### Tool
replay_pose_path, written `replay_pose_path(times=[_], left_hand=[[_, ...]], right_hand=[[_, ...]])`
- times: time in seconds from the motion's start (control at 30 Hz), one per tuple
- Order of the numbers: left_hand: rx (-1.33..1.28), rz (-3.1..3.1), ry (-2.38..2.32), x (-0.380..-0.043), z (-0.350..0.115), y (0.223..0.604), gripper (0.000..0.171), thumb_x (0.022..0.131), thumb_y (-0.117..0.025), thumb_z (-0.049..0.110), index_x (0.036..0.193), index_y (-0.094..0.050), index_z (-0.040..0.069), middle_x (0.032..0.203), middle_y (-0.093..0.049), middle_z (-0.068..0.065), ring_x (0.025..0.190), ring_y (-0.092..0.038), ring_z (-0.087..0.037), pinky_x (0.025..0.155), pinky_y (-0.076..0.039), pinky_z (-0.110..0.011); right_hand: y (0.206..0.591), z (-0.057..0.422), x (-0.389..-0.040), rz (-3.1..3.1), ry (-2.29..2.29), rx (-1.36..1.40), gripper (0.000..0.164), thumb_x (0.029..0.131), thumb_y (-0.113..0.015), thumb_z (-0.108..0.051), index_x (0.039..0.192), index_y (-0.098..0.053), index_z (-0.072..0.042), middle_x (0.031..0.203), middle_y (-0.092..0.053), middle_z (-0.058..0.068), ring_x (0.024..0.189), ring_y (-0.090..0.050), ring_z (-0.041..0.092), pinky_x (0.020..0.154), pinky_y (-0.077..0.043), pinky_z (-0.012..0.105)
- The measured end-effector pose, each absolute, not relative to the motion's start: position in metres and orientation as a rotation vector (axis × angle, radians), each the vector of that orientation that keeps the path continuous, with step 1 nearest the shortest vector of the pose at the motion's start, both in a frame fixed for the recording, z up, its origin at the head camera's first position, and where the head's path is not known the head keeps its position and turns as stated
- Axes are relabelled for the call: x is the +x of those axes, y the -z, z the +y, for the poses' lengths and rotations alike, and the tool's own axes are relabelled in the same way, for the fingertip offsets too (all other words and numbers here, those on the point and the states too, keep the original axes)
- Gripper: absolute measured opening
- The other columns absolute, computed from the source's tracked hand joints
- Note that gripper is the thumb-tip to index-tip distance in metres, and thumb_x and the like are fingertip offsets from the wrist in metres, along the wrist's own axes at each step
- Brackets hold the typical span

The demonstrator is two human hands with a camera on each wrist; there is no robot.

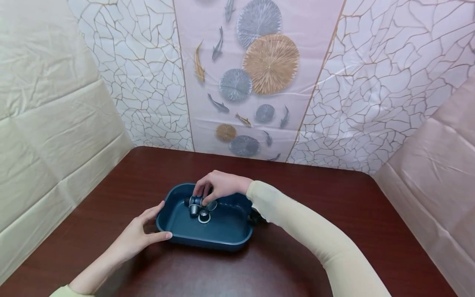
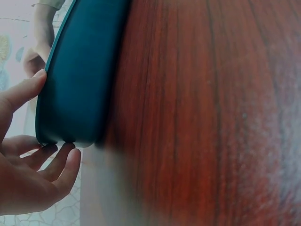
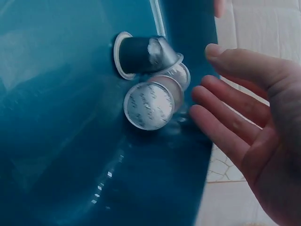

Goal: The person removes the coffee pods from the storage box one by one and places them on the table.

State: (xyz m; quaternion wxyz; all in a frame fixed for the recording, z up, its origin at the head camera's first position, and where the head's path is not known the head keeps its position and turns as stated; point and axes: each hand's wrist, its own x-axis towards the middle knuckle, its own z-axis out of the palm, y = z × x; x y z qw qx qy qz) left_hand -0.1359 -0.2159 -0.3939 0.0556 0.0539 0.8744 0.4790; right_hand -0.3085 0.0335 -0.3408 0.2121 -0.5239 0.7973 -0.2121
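Observation:
Several coffee capsules lie bunched in the left part of a deep blue dish (image 1: 222, 227). One dark capsule (image 3: 136, 55) stands on its wide rim, with a silver capsule (image 1: 193, 210) tipped beside it. Another capsule shows its round foil lid (image 3: 149, 106) in the right wrist view. My right hand (image 1: 219, 183) hovers over the cluster, fingers bent downward; the right wrist view shows its fingertips apart from the capsules, with nothing between them. My left hand (image 1: 139, 233) holds the dish's left end, thumb at the front corner and fingers against the end wall.
The dish stands on a dark red-brown wooden table (image 1: 319, 189). A black part (image 1: 255, 216) shows at the dish's right end, partly behind my right sleeve (image 1: 297, 214). Behind the table hangs a patterned cloth (image 1: 237, 115), and pale cloth walls flank both sides.

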Motion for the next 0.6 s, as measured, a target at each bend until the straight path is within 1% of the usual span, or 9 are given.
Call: replay_pose_path(times=[0.1, 0.23, 0.43, 0.6], left_hand=[[0.178, 2.672, -1.442, -0.1346, -0.2171, 0.3946, 0.092, 0.085, -0.078, 0.032, 0.157, -0.026, 0.008, 0.156, -0.035, -0.024, 0.129, -0.052, -0.042, 0.093, -0.056, -0.040], [0.194, 2.692, -1.423, -0.1341, -0.2158, 0.3946, 0.092, 0.084, -0.078, 0.031, 0.156, -0.027, 0.007, 0.155, -0.036, -0.026, 0.129, -0.052, -0.043, 0.093, -0.056, -0.042], [0.188, 2.717, -1.396, -0.1325, -0.2163, 0.3956, 0.091, 0.084, -0.078, 0.032, 0.156, -0.028, 0.007, 0.155, -0.037, -0.025, 0.131, -0.051, -0.041, 0.098, -0.053, -0.045], [0.159, 2.690, -1.401, -0.1324, -0.2158, 0.3914, 0.092, 0.084, -0.078, 0.035, 0.157, -0.027, 0.009, 0.157, -0.035, -0.025, 0.132, -0.050, -0.042, 0.098, -0.053, -0.045]], right_hand=[[0.3453, 0.0312, -0.3068, 2.191, 0.585, -1.432, 0.033, 0.088, -0.075, -0.019, 0.120, -0.070, -0.011, 0.112, -0.074, 0.005, 0.092, -0.069, 0.003, 0.083, -0.055, 0.018], [0.3454, 0.0306, -0.3056, 2.169, 0.543, -1.419, 0.030, 0.087, -0.076, -0.018, 0.117, -0.071, -0.011, 0.106, -0.074, 0.003, 0.089, -0.069, 0.003, 0.081, -0.055, 0.017], [0.3432, 0.0276, -0.3047, 2.139, 0.437, -1.413, 0.028, 0.086, -0.077, -0.015, 0.114, -0.072, -0.010, 0.106, -0.074, 0.005, 0.089, -0.068, 0.004, 0.081, -0.055, 0.017], [0.3407, 0.0245, -0.3057, 2.142, 0.369, -1.415, 0.024, 0.086, -0.077, -0.016, 0.110, -0.073, -0.012, 0.103, -0.073, 0.001, 0.087, -0.067, 0.003, 0.081, -0.055, 0.017]])
